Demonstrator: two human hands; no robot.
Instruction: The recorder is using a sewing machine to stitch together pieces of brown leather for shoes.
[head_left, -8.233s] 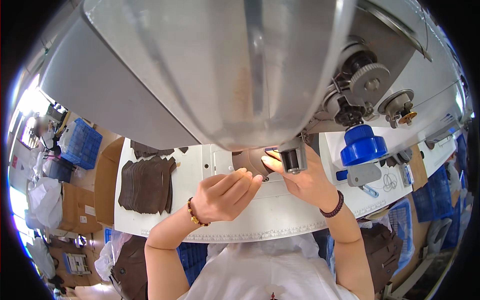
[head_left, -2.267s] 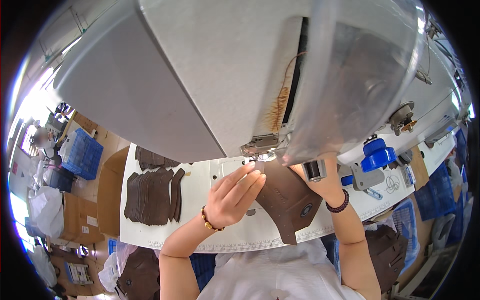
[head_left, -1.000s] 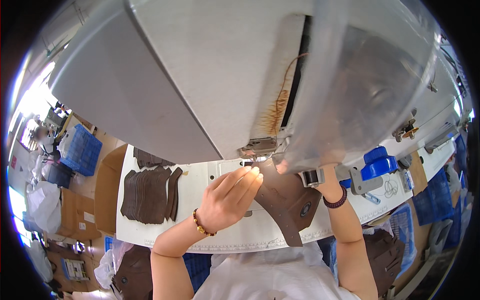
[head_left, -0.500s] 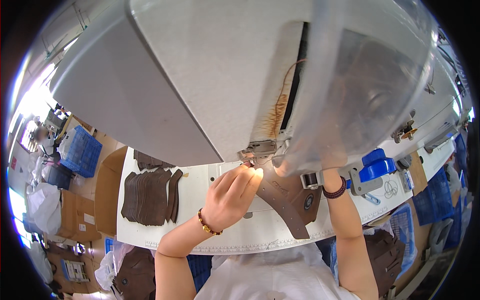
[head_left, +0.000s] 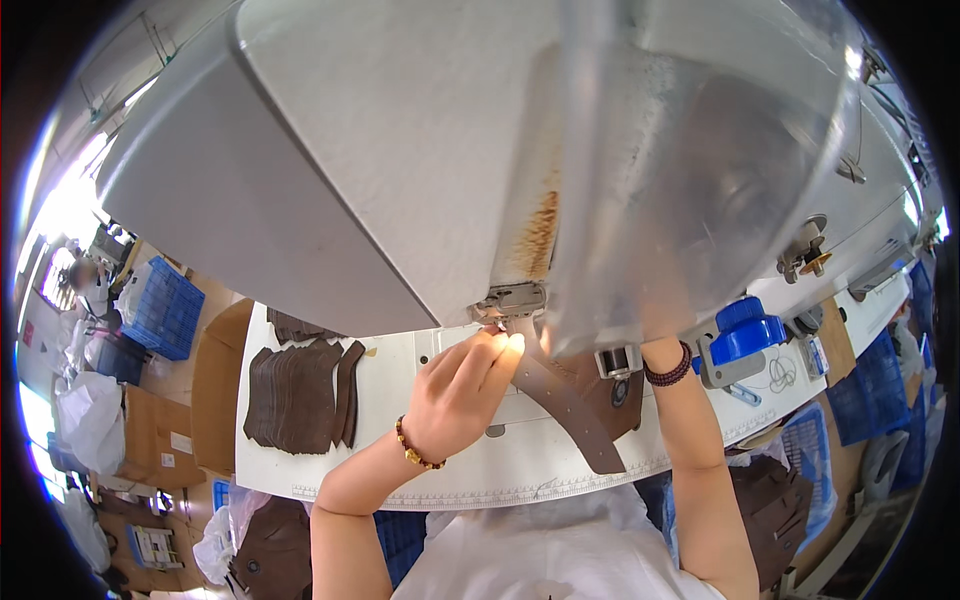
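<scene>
A brown leather strap with a row of small holes runs from under the presser foot of a large sewing machine toward the table's near edge. My left hand is closed beside the needle area, its fingertips pinched at the strap's left edge; the exact grip is partly hidden. Under and right of the strap lies a wider brown leather panel with a round badge. My right hand is behind the clear plastic shield, near the panel's far side; its fingers are blurred and hidden.
A row of curved brown leather pieces stands on the white table at left. To the right are a blue-capped part, a blue cutter and loose thread. Blue crates and cardboard boxes stand at left.
The strap's free end has swung slightly right and the badged panel has slid a little away from me. The machine head and shield appear shifted left in view. My left hand stays almost in place.
</scene>
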